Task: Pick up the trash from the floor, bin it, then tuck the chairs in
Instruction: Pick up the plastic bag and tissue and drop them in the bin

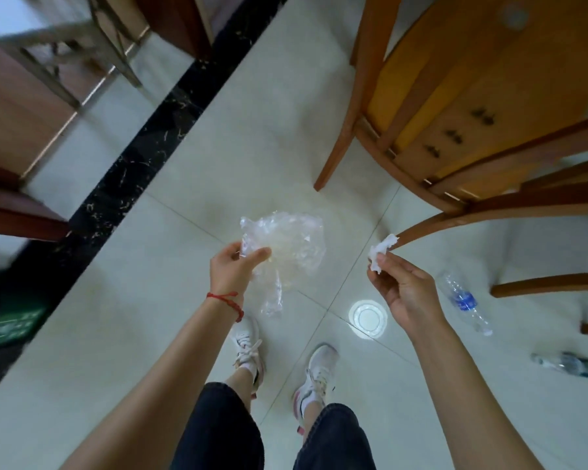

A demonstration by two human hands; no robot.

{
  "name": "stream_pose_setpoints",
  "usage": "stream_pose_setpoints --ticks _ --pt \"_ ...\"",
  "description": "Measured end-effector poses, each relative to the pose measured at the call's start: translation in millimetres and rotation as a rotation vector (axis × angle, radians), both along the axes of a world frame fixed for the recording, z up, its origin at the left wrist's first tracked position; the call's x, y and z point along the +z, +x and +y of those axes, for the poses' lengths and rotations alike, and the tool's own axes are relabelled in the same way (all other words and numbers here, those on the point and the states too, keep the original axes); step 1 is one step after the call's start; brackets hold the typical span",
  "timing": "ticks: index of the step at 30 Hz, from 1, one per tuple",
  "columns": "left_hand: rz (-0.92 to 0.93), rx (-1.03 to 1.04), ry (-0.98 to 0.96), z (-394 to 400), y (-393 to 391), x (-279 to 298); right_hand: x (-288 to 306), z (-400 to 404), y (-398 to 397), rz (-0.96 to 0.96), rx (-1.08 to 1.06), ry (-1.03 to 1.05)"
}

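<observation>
Our left hand (233,266) pinches a crumpled clear plastic bag (286,245); our right hand (401,286) grips a white tissue wad (381,251). Two plastic bottles (464,301) and what seems a clear lid (368,318) lie on the floor (150,317) near the wooden chair (472,106) at right.

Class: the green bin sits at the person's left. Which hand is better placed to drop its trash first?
Left hand: its clear crumpled plastic bag is nearer the green bin.

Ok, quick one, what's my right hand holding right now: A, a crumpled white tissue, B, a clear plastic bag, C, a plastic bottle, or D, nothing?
A: the right hand pinches a crumpled white tissue, while the clear plastic bag is in the left hand.
</observation>
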State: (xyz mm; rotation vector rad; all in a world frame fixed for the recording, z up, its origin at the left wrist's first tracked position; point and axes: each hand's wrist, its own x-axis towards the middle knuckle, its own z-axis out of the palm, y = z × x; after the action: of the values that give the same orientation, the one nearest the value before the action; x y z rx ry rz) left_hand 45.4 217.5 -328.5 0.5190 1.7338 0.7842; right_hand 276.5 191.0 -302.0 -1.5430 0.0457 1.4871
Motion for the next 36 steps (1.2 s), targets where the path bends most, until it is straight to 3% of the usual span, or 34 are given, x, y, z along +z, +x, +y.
stream_pose_setpoints --ticks 10,17,26,36 --pt "-0.020 0.087 0.092 -14.3 -34.5 162.4 159.9 1.2 -37.2 0.022 0.040 0.055" --pt "-0.079 0.180 0.136 -22.1 -61.5 234.1 229.2 9.0 -62.1 0.015 0.067 0.139" --pt "-0.057 0.290 0.182 -26.4 -121.1 266.5 259.2 29.5 -116.8 0.002 0.204 0.156" --pt "0.006 0.694 0.192 -86.1 -163.6 269.5 259.6 52.5 -195.7 0.040 0.684 0.200"
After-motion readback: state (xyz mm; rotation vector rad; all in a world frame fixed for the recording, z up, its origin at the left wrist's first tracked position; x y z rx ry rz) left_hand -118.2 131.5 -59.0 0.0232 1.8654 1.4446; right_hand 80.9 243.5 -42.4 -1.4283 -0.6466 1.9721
